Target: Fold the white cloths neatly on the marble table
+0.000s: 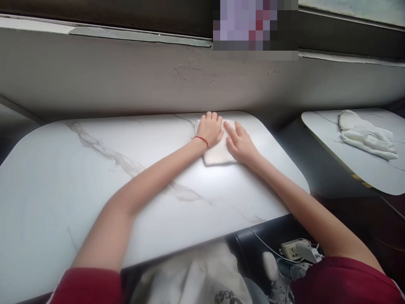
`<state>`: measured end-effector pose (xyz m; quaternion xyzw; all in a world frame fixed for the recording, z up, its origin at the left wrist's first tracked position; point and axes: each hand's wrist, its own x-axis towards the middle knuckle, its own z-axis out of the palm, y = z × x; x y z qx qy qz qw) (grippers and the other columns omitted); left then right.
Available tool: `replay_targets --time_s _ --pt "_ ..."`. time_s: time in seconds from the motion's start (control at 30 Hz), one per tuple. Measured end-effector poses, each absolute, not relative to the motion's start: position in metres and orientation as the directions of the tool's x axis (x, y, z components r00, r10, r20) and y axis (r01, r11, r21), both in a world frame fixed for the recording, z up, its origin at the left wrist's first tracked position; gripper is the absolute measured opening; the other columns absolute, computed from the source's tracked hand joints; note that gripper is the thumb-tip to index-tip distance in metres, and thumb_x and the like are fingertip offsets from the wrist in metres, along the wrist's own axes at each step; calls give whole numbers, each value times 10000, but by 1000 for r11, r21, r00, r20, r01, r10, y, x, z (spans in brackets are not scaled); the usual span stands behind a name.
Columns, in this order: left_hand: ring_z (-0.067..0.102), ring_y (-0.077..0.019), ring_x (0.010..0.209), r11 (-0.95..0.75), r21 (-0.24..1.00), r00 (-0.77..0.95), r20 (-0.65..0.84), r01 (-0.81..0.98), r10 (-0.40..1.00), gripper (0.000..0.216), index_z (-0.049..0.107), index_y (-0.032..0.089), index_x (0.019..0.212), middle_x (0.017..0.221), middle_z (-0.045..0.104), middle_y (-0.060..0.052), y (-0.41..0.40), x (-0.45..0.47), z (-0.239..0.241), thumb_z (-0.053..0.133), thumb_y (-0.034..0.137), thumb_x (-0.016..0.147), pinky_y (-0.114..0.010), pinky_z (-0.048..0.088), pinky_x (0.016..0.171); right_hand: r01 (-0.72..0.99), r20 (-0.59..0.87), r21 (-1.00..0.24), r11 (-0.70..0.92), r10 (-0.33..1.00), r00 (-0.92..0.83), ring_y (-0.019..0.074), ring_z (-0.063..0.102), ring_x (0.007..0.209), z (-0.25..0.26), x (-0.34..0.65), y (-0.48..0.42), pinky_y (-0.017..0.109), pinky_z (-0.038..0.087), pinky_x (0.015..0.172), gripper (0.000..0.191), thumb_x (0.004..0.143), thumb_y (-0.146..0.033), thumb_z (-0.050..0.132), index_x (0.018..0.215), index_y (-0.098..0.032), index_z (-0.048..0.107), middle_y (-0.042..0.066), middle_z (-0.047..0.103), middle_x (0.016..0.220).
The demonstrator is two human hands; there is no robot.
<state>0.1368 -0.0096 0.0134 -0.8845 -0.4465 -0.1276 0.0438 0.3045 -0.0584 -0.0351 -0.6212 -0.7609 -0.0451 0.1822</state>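
A folded white cloth [218,154] lies flat near the far edge of the white marbled tabletop [79,177]. My left hand [210,130], with a red cord at the wrist, is on the cloth's left part. Its fingers are bent over toward the far side and gripping the fabric. Beside it, my right hand [243,144] rests on the cloth's right part, fingers stretched out and a little spread, palm down. Both arms reach forward across the table. Part of the cloth is hidden beneath the hands.
A grey wall [142,80] rises directly behind the table. Across a dark gap to the right, a second marbled table [379,177] bears a crumpled white towel [367,135]. Below the near edge are a power strip [291,250], a white charger [310,253] and cables.
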Motion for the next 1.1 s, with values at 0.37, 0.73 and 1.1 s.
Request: replay_targets --time_s 0.37,0.73,1.1 --pt "523 -306 1050 -888 -57 890 44 456 454 664 591 -9 1283 1193 620 -203 -136 170 33 368 552 1009 -388 365 921 985 304 -129 114 950 -70 355 288 1535 -26 350 -229 599 388 1170 595 1067 -389 286 1644 -298 175 127 286 1662" --pt "528 -330 1119 -891 12 879 161 453 449 683 567 -38 1334 1272 615 -235 -93 230 14 373 529 1005 -405 365 978 988 277 -149 38 961 4 349 294 1527 -33 426 -183 605 313 1210 633 1041 -483 234 1602 -201 312 178 317 1624" --pt "462 -307 1376 -757 97 720 253 646 646 491 543 38 1410 1492 522 -220 11 208 3 384 323 1044 -410 363 1108 949 247 -179 258 946 -211 330 288 1513 -38 418 -2 594 272 1219 677 995 -535 189 1580 -212 292 165 353 1592"
